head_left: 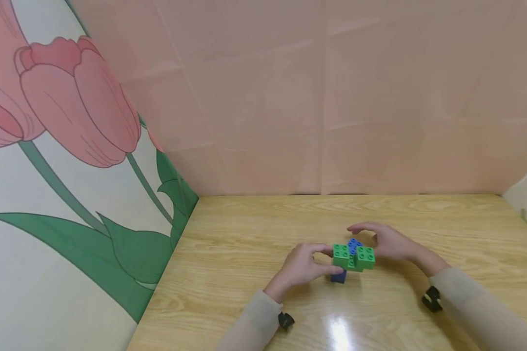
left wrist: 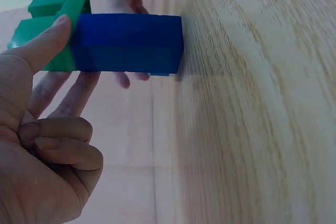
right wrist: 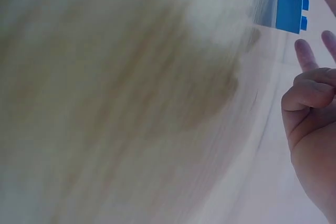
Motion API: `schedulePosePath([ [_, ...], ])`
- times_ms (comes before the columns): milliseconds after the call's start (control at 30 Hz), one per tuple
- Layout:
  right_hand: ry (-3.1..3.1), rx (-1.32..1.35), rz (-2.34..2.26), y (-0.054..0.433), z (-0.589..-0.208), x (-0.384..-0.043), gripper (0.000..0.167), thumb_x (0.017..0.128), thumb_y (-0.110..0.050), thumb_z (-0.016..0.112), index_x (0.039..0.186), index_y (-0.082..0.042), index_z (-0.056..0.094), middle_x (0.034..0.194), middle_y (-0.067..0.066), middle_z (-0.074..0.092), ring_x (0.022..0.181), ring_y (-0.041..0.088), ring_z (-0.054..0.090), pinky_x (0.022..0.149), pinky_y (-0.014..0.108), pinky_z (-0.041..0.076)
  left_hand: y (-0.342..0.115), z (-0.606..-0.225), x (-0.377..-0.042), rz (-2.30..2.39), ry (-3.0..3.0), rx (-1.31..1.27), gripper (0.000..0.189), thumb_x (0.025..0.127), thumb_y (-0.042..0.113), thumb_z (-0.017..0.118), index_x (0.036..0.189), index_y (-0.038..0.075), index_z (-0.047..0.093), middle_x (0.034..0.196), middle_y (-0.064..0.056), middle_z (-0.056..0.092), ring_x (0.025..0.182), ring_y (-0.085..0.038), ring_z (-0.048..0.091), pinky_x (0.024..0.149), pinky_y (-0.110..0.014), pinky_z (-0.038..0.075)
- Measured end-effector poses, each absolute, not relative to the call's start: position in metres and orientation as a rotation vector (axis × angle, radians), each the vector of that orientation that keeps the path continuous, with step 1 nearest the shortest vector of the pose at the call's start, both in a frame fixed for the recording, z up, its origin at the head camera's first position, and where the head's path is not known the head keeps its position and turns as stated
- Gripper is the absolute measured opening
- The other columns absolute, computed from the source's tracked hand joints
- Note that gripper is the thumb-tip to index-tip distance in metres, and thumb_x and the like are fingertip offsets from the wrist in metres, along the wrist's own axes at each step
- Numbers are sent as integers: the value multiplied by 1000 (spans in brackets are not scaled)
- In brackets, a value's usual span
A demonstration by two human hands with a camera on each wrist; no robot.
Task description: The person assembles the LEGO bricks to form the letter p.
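Note:
Green building bricks (head_left: 341, 253) sit on top of a column of dark blue bricks (left wrist: 128, 43), which stands upright at the wooden tabletop. With its thumb on one side and fingers on the other, my left hand (head_left: 305, 264) pinches the green part; its two outer fingers are curled into the palm. Behind the green bricks in the head view, a blue studded brick (head_left: 354, 245) shows from above. Close beside that brick is my right hand (head_left: 391, 240), its thumb and front fingers spread apart and holding nothing. In the right wrist view, a blue brick (right wrist: 290, 2) is in front of its fingertips.
The wooden table (head_left: 246, 224) meets a pink cloth backdrop (head_left: 263, 107) at its far edge. A panel printed with tulips (head_left: 76, 102) rises along the left side. Black wrist devices (head_left: 432, 299) are worn at both sleeves.

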State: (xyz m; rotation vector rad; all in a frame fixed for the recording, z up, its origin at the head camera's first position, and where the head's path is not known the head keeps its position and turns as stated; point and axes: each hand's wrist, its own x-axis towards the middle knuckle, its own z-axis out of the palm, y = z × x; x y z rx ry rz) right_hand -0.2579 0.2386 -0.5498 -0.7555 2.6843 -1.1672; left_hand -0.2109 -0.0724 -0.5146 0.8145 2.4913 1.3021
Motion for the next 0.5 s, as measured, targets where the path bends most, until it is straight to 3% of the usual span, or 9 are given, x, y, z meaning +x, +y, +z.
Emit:
schedulePosePath([
  [167,2606,-790,-1151,235,-546,-262,72,80,-17,91,145,-13,60,138,9,63,137,46,46,101,74,40,-73,-514,-211,1293,2499,814,38,86,49,83,121,38,75,109,26,68,103,-16,66,72,-25,49],
  [500,2519,-896,-1156,233,-552,-272,57,86,-2,83,138,-14,66,134,5,66,132,43,52,103,73,38,-73,-514,-211,1285,2505,815,40,85,49,83,122,37,75,109,26,68,98,-17,67,69,-25,49],
])
